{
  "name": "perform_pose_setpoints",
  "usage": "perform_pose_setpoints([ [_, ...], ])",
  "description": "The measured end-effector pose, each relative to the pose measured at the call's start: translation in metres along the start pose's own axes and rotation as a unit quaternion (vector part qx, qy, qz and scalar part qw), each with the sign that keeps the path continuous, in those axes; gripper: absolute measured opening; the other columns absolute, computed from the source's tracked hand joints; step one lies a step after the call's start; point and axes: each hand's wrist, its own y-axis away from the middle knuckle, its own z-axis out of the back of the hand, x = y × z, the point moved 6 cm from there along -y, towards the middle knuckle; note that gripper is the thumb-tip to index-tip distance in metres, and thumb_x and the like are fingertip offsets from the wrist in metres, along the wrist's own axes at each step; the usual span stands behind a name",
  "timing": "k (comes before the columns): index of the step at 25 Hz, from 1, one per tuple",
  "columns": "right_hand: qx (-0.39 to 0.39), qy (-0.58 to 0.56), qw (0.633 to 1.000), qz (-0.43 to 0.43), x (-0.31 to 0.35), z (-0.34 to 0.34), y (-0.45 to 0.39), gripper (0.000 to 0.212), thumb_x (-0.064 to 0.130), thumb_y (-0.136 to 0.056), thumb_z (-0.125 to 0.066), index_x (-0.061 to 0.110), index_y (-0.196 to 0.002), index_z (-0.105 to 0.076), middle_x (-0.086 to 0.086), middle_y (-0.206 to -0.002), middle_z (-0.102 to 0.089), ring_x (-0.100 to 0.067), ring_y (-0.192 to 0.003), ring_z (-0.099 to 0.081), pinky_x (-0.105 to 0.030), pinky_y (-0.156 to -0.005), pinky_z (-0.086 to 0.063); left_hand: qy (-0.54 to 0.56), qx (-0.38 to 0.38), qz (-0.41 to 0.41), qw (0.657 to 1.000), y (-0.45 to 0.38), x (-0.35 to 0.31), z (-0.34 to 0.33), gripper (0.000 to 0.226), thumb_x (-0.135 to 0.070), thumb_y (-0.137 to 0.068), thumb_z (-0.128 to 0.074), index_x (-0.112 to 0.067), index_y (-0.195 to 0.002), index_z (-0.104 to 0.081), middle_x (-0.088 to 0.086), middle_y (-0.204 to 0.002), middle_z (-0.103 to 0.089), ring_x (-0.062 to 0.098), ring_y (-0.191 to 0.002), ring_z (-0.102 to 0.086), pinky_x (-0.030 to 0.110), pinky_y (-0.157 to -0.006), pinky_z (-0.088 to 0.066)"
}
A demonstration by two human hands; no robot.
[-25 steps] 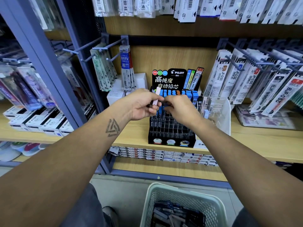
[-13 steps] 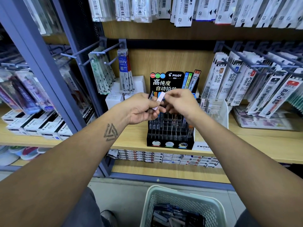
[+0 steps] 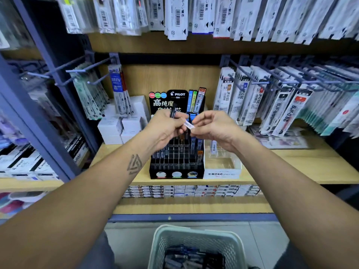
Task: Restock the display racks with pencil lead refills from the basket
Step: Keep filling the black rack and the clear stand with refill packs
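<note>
Both hands lifting clear of rack since half second ago, white-labelled slim refill case point(image 3: 188, 125) swinging flatter between them. Left hand point(image 3: 165, 129) gripping dark cases, thumb pinching one end; right hand point(image 3: 211, 127) fingertips pinching other end, above black tiered Pilot display rack point(image 3: 176, 162).

Risk: handover fumbling, case dropping behind rack or into clear acrylic Mono tray point(image 3: 223, 164) at 3 o'clock; wrong slot likely.

Pale green mesh plastic basket point(image 3: 196, 241) at 6 o'clock sitting cut off, contents blurring. Count in left hand unclear.
</note>
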Motion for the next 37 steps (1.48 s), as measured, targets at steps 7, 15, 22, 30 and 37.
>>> perform_pose_setpoints([
  [7, -0.032, 0.011, 0.999, 0.027, 0.005, 0.046, 0.005, 0.032, -0.008, -0.078, -0.077, 0.004, -0.106, -0.069, -0.006, -0.07, -0.067, -0.018, -0.065, -0.063, -0.033, -0.066, -0.054, 0.072, 0.046, 0.019, 0.996, -0.006, 0.005, -0.048, 0.022, 0.003, -0.098, -0.053, 0.005, -0.118, -0.063, 0.014, -0.079, -0.065, 0.011, -0.056, -0.058, 0.017, -0.05, -0.049],
  [15, -0.09, 0.085, 0.992, 0.023, 0.005, 0.08, -0.002, 0.024, -0.006, -0.083, -0.075, 0.01, -0.099, -0.067, 0.0, -0.071, -0.065, -0.012, -0.062, -0.064, -0.031, -0.063, -0.055, 0.085, 0.032, 0.066, 0.994, -0.016, 0.016, -0.052, 0.023, -0.003, -0.101, -0.051, 0.007, -0.117, -0.064, 0.012, -0.079, -0.063, 0.008, -0.051, -0.05, 0.016, -0.04, -0.038],
  [22, -0.18, 0.394, 0.899, 0.058, 0.017, 0.1, -0.014, 0.013, 0.021, -0.081, -0.084, 0.02, -0.088, -0.073, 0.002, -0.084, -0.066, -0.014, -0.075, -0.061, -0.024, -0.073, -0.045, 0.077, 0.041, 0.072, 0.994, -0.02, 0.018, -0.054, 0.02, -0.004, -0.1, -0.054, 0.005, -0.111, -0.067, 0.008, -0.072, -0.06, 0.008, -0.046, -0.044, 0.017, -0.036, -0.03],
  [30, -0.158, 0.417, 0.893, 0.065, 0.018, 0.079, -0.029, 0.03, -0.002, -0.098, -0.051, 0.022, -0.105, -0.067, -0.007, -0.097, -0.068, -0.019, -0.081, -0.067, -0.016, -0.058, -0.047, 0.067, 0.067, 0.123, 0.988, -0.017, 0.016, -0.055, 0.031, -0.012, -0.096, -0.049, 0.0, -0.12, -0.062, -0.003, -0.061, -0.042, 0.008, -0.047, -0.026, 0.019, -0.036, -0.017],
  [37, -0.151, 0.492, 0.854, 0.079, 0.01, 0.069, -0.039, 0.019, 0.012, -0.093, -0.07, 0.017, -0.111, -0.075, -0.006, -0.108, -0.073, -0.024, -0.103, -0.067, -0.036, -0.097, -0.053, 0.065, 0.075, 0.133, 0.986, -0.016, 0.015, -0.05, 0.037, -0.018, -0.096, -0.044, 0.001, -0.123, -0.061, -0.003, -0.061, -0.04, 0.008, -0.048, -0.024, 0.02, -0.038, -0.016],
])
